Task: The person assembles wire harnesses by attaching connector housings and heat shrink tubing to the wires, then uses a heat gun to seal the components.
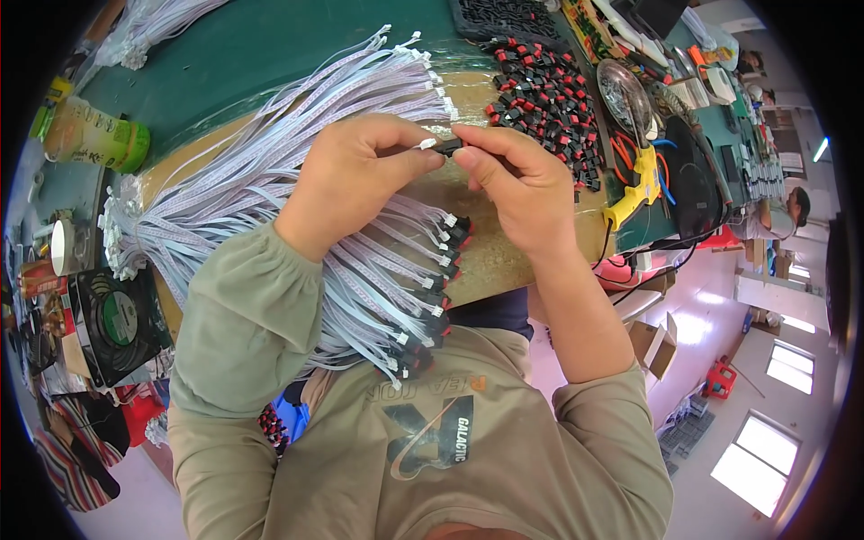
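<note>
Over the bench, both hands meet fingertip to fingertip. My left hand (355,171) pinches the end of a cable with a small white connector (427,144). Between the thumb and forefinger of my right hand (517,184) is a small black plastic part (447,146), which touches or nearly touches the connector; whether they are joined I cannot tell. Under my hands a large fan of white ribbon cables (270,135) spreads out, their white plugs toward the right. Nearer to me, several cables end at black and red parts (454,247).
A heap of red and black parts (544,99) lies at the right, with a metal dish (624,94) and a yellow glue gun (637,191) beyond it. On the left stand a green-labelled container (99,135) and a black fan (117,315). Another person (783,216) sits at far right.
</note>
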